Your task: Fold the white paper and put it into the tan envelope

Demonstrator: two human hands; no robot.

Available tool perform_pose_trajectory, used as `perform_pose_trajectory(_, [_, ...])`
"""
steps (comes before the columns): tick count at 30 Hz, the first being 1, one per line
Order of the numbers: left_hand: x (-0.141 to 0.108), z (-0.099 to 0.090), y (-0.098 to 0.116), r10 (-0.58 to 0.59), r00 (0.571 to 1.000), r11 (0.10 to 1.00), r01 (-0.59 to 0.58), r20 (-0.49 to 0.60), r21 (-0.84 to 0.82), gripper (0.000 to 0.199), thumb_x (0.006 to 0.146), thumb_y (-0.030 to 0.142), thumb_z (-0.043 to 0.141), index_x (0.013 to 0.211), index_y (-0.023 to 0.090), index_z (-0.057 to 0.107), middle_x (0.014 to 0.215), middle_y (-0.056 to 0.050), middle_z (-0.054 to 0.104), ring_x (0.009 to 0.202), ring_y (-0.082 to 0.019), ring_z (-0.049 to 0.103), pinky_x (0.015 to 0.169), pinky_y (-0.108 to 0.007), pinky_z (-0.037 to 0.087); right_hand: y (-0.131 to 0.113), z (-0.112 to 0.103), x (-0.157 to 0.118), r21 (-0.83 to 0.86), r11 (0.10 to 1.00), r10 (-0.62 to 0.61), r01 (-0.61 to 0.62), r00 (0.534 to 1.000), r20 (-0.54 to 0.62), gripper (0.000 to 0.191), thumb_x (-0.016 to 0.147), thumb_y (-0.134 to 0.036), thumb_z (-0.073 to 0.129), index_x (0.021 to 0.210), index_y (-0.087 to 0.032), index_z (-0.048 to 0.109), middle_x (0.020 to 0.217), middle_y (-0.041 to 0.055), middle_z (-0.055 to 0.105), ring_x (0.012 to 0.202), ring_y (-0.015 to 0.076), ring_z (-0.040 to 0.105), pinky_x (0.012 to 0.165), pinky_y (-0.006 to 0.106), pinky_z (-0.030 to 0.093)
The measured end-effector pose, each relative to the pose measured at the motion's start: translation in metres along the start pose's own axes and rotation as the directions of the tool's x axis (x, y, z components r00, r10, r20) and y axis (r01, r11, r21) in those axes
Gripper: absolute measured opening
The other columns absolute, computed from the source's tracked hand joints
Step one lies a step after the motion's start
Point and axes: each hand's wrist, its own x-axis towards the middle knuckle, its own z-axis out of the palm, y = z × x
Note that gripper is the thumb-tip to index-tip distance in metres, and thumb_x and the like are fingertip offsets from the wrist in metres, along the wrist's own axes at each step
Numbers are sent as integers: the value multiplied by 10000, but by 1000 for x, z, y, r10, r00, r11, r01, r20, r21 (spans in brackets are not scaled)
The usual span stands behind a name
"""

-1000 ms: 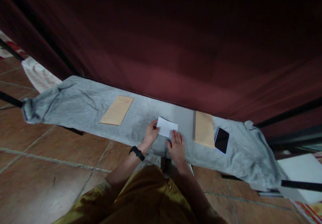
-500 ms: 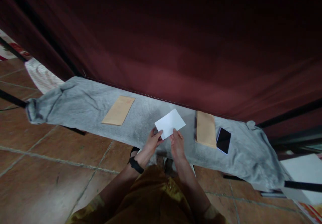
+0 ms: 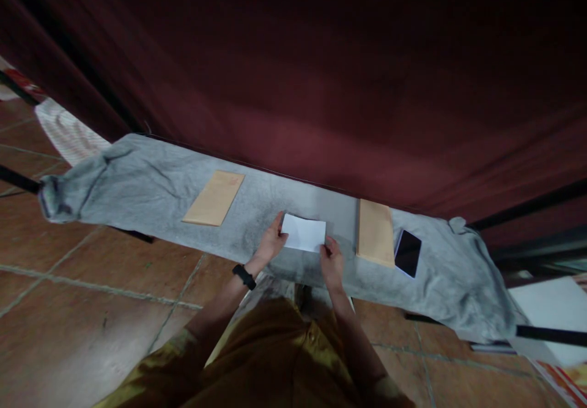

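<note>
White paper was over grey cloth; left hand pinched its left edge, right hand its near right corner; steadying seemed in hand, the next move calling for even grips.

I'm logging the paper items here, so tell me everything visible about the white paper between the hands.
The white paper is a plain, smooth-looking rectangle with no visible writing; whether folded is unclear. It appears nearly flat, long side across the view, on or just above the gray cloth. The left hand grips its left edge, thumb on top; the right hand holds its lower right corner.
</note>
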Motion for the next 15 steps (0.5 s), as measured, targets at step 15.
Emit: perform_pose_trajectory(15, [-41, 21, 5, 399, 898, 700, -428, 184, 572, 490, 1007, 205, 448, 1494, 202, 502, 1595, -136, 456, 1474, -286, 424, 1213, -509, 368, -4, 5, -4, -660, 654, -335, 370, 924, 186, 408, 1025, -287, 406, 1385, -180, 564, 1171, 145, 687, 1071, 271, 649, 913, 376, 513])
